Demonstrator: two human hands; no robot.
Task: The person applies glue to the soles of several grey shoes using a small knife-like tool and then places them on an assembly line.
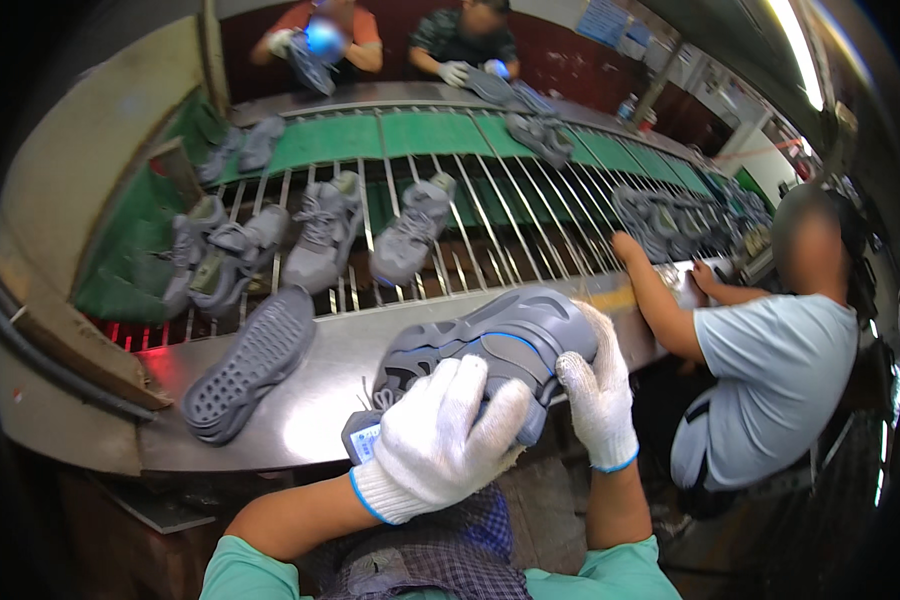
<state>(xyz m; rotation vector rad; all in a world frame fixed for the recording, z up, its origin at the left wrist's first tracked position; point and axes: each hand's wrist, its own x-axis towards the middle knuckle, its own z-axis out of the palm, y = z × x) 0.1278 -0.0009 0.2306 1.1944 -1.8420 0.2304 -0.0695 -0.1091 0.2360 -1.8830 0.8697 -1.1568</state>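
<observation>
Gloved in white knit, the left hand (435,440) showed in the head view with its fingers laid along the near side of a grey shoe (490,335), thumb reaching toward the shoe's rounded end. The right hand (602,395) cupped that end, thumb pressed to the near side and fingers behind. Tilted, the shoe was up in front of the person by the near edge of the metal bench (355,350); whether it touched the metal could not be told. A loose lace (382,398) hung close to the left hand and might have snagged if the grip shifted. Knit on a smooth surface could have let the shoe slip and drop off the edge. Left of it, a sole (250,365) lay facing up, perhaps easily knocked by a swinging elbow.
</observation>
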